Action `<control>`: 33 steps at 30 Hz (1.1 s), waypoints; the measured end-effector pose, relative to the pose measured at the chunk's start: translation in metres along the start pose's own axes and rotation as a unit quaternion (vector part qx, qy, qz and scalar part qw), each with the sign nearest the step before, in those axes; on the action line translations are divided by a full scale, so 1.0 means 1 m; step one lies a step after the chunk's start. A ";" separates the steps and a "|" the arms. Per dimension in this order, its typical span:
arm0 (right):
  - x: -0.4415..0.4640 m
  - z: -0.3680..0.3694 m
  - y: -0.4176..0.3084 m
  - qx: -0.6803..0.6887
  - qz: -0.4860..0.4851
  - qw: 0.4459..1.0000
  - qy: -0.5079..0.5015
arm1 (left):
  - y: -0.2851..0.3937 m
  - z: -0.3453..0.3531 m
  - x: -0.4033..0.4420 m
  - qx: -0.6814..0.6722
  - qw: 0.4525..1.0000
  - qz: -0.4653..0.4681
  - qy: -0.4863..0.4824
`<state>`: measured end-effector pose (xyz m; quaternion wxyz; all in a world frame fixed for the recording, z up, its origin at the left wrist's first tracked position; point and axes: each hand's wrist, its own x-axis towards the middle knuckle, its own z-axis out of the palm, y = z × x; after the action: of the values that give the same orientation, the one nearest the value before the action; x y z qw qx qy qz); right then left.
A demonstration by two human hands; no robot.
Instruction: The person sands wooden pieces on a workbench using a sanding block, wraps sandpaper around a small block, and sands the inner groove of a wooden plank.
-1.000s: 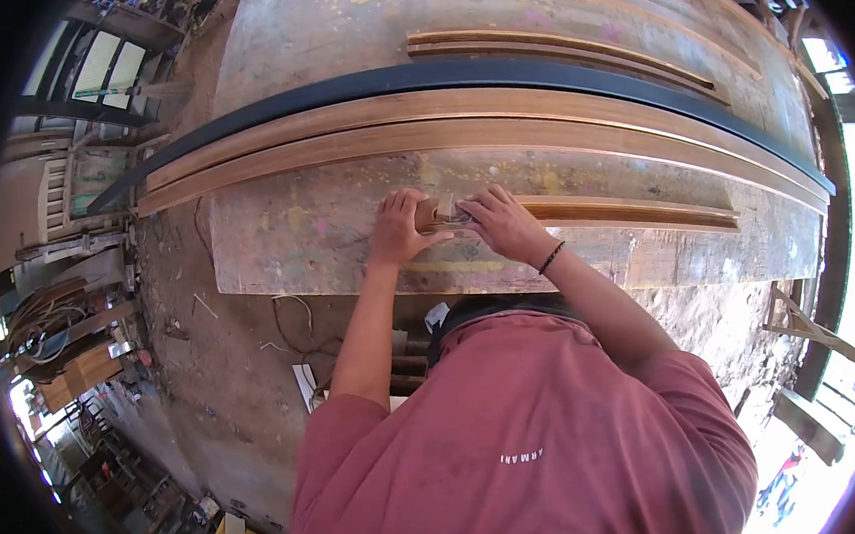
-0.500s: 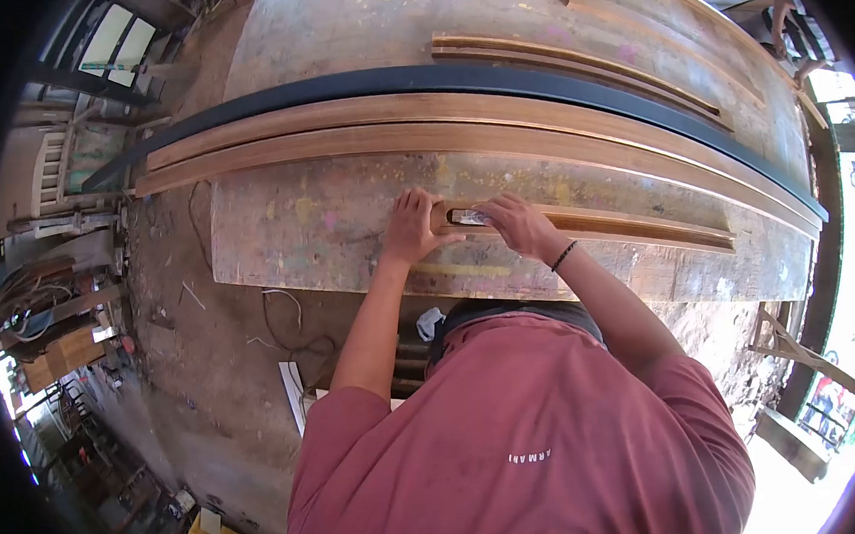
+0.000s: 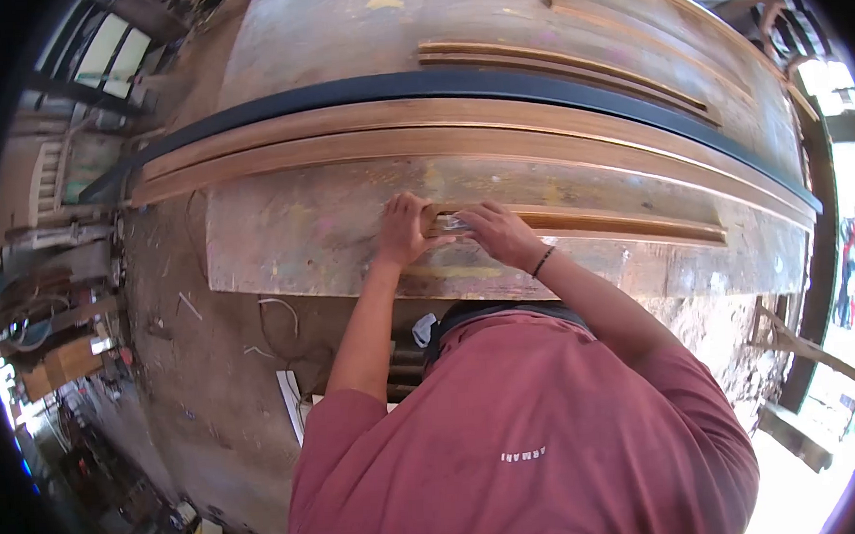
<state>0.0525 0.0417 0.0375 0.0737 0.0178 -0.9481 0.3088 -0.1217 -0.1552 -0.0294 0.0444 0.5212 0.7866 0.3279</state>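
A short grooved wooden strip (image 3: 619, 222) lies along the near part of the worktable (image 3: 290, 226). My left hand (image 3: 404, 231) grips its left end, fingers curled at the far side and thumb stretched along the near side. Close to its right, my right hand (image 3: 498, 234) pinches a small pale, shiny piece (image 3: 452, 223) at the strip's groove. Blur and the fingers hide the kind of this piece. A dark beaded band circles my right wrist.
Beyond the strip, two long wooden mouldings (image 3: 363, 145) and a long dark bar (image 3: 437, 81) span the table. Another grooved strip (image 3: 572, 78) lies farther back. A cable (image 3: 267, 338) and white strips (image 3: 291, 405) are on the floor at left.
My right hand and the shiny piece have shifted slightly left along the groove, closer to my left hand. My left hand keeps its grip. The whole view has shifted slightly.
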 end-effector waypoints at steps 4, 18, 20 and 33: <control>-0.009 0.002 0.002 -0.010 0.009 1.000 0.001 | 0.004 -0.007 -0.002 0.029 0.999 0.016 -0.002; -0.048 -0.006 0.008 -0.055 0.105 0.992 0.053 | 0.015 -0.013 0.008 0.049 0.998 0.013 -0.024; -0.041 -0.013 0.001 -0.028 0.060 0.996 0.060 | 0.018 -0.014 0.010 0.068 0.997 0.003 -0.022; -0.063 -0.014 0.017 -0.061 0.094 0.991 0.073 | 0.014 -0.010 0.009 0.059 0.998 0.012 -0.022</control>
<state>0.1156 0.0627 0.0289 0.1140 -0.0981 -0.9548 0.2566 -0.1192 -0.1490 -0.0110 0.0267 0.5397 0.7968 0.2702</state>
